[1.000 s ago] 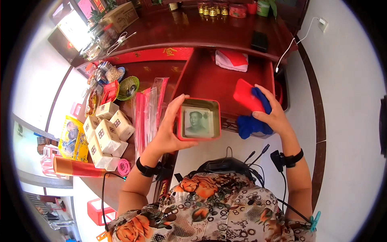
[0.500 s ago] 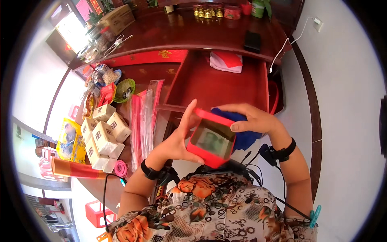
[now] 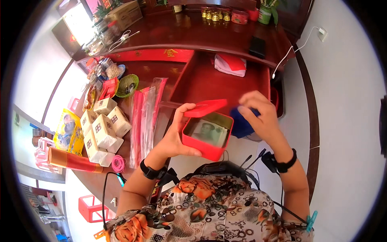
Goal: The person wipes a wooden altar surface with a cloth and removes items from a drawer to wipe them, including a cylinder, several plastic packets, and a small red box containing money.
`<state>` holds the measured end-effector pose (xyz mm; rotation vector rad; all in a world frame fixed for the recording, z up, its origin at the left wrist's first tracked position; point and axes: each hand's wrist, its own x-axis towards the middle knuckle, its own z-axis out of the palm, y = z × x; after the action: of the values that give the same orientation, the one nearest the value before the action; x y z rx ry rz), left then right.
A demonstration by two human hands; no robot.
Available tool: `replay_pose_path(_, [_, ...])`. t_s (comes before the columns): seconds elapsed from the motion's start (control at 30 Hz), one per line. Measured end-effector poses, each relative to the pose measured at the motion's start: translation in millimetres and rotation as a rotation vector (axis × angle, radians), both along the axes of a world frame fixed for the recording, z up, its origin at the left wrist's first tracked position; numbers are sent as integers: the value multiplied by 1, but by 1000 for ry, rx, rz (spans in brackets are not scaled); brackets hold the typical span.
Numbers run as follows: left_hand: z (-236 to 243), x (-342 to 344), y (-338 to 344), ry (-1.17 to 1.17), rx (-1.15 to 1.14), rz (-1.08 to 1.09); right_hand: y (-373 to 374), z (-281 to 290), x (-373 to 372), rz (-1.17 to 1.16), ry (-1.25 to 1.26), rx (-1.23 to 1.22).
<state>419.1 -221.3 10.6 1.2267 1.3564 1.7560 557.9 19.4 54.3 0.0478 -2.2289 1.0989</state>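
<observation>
My left hand (image 3: 177, 135) grips a red tin box (image 3: 204, 148) from its left side, its fingers wrapped around the wall and by the lid. The tin's red lid (image 3: 206, 107) stands raised at the far side. Greenish banknotes (image 3: 209, 133) lie inside the tin. To the right, my right hand (image 3: 260, 115) is raised apart from the tin with thumb and fingers curled. A dark blue cloth (image 3: 242, 124) bunches beneath it and appears held in the lower fingers, which are partly hidden.
Ahead is a pulled-out red drawer (image 3: 201, 86) with a folded pink-and-red cloth (image 3: 230, 65). Left on the table are long plastic-wrapped pink strips (image 3: 143, 121), several tissue packs (image 3: 105, 131), a green basket (image 3: 127, 86) and a pink cord coil (image 3: 118, 163). A black wallet-like object (image 3: 257, 47) lies on the upper ledge.
My right hand has lifted off the tin's edge and moved right with the blue cloth. The tin has tipped, so its front wall and raised lid show more.
</observation>
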Motion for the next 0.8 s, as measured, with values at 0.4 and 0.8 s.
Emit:
replay_pose_path(0.4, [1, 16, 5, 379, -87, -41, -64, 37, 12, 370, -387, 822])
replay_pose_path(0.8, [-3, 10, -13, 371, -23, -6, -63, 26, 18, 294, -284, 886])
